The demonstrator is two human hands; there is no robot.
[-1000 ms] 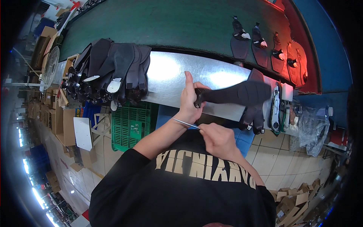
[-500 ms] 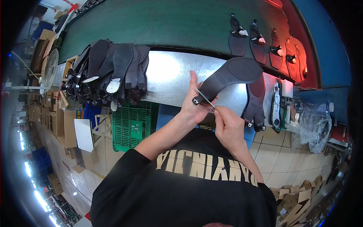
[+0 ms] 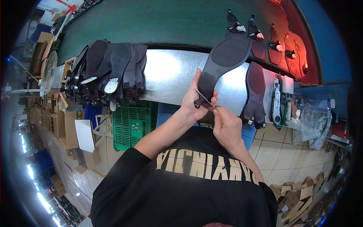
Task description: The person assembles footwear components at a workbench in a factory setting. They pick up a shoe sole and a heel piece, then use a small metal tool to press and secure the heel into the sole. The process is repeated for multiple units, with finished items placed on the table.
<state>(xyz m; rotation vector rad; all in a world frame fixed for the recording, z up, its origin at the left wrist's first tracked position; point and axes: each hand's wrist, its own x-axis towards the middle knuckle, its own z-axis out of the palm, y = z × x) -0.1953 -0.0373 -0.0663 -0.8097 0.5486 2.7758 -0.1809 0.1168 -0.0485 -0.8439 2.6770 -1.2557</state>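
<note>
My left hand (image 3: 192, 104) is closed round the heel end of a black sandal sole (image 3: 225, 56), with its thumb up along the edge. The sole's underside faces up and its wide toe end points away to the right. In my right hand (image 3: 229, 126), finger and thumb pinch a thin metal rod-like tool (image 3: 204, 97). The tool lies across the sole's narrow end; its exact kind I cannot make out. Right of the hands, more dark soles (image 3: 256, 89) lie on the metal worktop (image 3: 166, 72) with straps toward me.
A heap of black sandals (image 3: 109, 62) covers the worktop's left end. Beyond runs a green belt (image 3: 170, 26) with several sandals under red light at right. A utility knife (image 3: 276, 104) and plastic bags (image 3: 314, 119) are at right. Below stands a green crate (image 3: 130, 126).
The sole has swung more upright, its toe end moving left and away from me, and its underside now faces me more fully. The sandals on the belt have shifted slightly.
</note>
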